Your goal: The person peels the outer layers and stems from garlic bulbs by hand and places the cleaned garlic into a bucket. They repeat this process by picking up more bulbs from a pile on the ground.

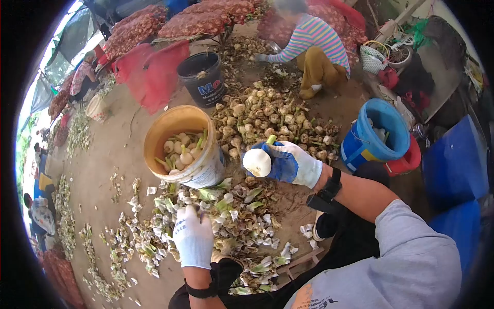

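Observation:
My right hand (pixel 296 164), in a white glove with a blue palm, is closed around a peeled white garlic bulb (pixel 257 162) with a short green stem. It holds the bulb above the near edge of a heap of unpeeled garlic (pixel 267 116). Lower down at the left, my left hand (pixel 194 234), gloved in white, hangs over scattered garlic skins (pixel 154 226). Its fingers are curled in, and whatever they may hold is hidden. Between the heap and the skins stands a tan bucket (pixel 206 172), with several peeled bulbs (pixel 182 149) inside.
A blue bucket (pixel 350 144) stands at the right, beside a red tub (pixel 406 162). Behind the tan bucket is a black bucket (pixel 198 85). A person in a striped top (pixel 319 44) crouches beyond the heap. Full red mesh sacks (pixel 134 33) lie at the back.

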{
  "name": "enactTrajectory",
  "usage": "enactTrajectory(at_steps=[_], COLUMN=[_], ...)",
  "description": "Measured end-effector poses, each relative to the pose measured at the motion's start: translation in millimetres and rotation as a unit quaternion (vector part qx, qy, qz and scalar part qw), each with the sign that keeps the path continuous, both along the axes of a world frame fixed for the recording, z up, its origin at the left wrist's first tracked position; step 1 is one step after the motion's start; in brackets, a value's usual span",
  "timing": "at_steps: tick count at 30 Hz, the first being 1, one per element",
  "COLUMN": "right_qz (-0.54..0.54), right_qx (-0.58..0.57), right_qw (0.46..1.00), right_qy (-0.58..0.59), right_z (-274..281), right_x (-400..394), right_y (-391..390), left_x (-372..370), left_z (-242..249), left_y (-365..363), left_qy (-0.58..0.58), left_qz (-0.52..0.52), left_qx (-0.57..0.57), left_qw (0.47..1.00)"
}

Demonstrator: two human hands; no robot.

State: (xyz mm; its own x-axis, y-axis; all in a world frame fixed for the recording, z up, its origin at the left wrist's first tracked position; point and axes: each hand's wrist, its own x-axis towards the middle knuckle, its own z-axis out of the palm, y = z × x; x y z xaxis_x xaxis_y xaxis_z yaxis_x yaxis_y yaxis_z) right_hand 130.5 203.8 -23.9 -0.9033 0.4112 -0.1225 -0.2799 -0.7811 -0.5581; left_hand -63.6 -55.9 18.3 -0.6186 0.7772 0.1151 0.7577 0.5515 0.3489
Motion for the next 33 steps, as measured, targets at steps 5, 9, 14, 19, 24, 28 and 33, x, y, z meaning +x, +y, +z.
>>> enactTrajectory(at_steps=[5,9,14,19,24,28,33], right_qz=[-0.042,-0.042,-0.168,-0.225,-0.035,0.133,0.234], right_qx=[0.078,0.077,0.395,0.370,0.552,0.625,0.661], right_qw=[0.973,0.990,0.869,0.808,0.551,0.522,0.496], right_qy=[-0.215,-0.112,-0.246,-0.399,-0.625,-0.566,-0.513], right_z=[-12,-8,15,-75,-125,-168,-242], right_x=[-53,-140,-139,-74,-44,-64,-96], right_y=[6,10,61,181,186,137,58], left_x=[0,6,8,16,15,8,5], left_z=[14,16,17,35,43,50,52], left_y=[-5,9,14,21,32,33,33], left_qy=[-0.001,-0.031,-0.019,-0.055,-0.052,-0.015,-0.070], left_qz=[0.009,-0.013,0.006,-0.001,0.018,-0.016,-0.006], left_qx=[-0.040,-0.044,-0.046,-0.006,-0.015,-0.121,-0.151], left_qw=[0.999,0.998,0.999,0.998,0.998,0.992,0.986])
